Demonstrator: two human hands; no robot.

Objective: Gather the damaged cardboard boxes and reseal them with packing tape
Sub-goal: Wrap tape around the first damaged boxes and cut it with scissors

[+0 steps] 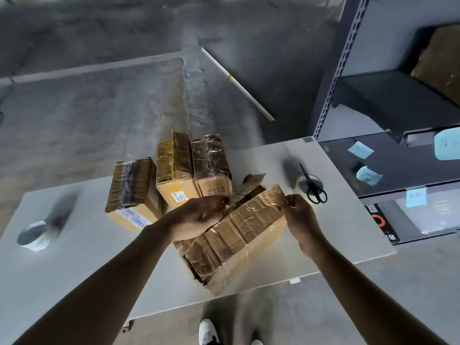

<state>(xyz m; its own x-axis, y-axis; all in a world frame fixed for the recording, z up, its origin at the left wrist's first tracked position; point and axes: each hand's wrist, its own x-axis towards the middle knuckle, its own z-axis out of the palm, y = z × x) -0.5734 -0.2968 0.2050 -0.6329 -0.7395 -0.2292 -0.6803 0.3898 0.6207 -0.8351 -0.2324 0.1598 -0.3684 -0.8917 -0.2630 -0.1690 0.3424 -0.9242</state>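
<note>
A tape-covered cardboard box (239, 232) lies on the white table (74, 270) in front of me, its far flap (251, 181) standing open. My left hand (199, 217) rests on the box's left top edge, fingers curled over the flap edge. My right hand (300, 215) pinches the box's right top corner, where shiny tape sits. Three other taped boxes stand behind: one at the left (133, 192), a yellowish one (174, 168) and one to its right (211, 165). A roll of clear tape (34, 236) lies at the table's left.
Black scissors (313, 186) lie across a second tape roll (305, 184) at the table's right. A grey metal shelf rack (388, 100) with blue sticky notes stands on the right. A white stick (239, 83) lies on the concrete floor. My white shoes (207, 332) show below the table edge.
</note>
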